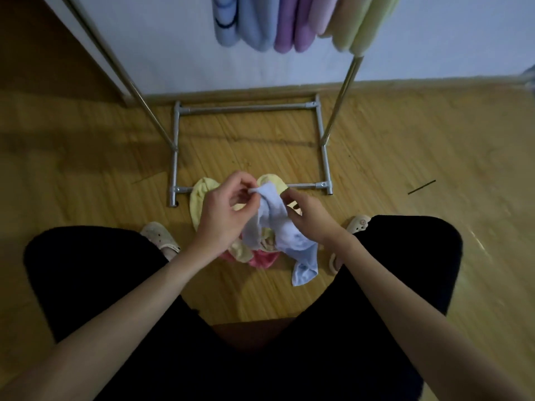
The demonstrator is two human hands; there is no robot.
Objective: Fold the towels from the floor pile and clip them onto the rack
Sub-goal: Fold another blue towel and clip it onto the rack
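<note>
A light blue towel [285,235] hangs crumpled between both hands above the floor pile. My left hand [224,212] pinches its top corner between thumb and fingers. My right hand [308,214] grips the towel's edge just to the right. Its lower end trails onto the wooden floor. Under it lies the pile: a yellow towel [199,198] and a pink towel [262,260]. The metal rack [322,146] stands ahead against the wall. Several folded towels [286,21] in blue, purple, pink and yellow-green hang from its top.
My knees in black trousers flank the pile, with beige clogs [160,235] on my feet at either side. The rack's base frame [246,108] lies on the floor just beyond the pile. A thin dark stick [421,187] lies on the floor to the right.
</note>
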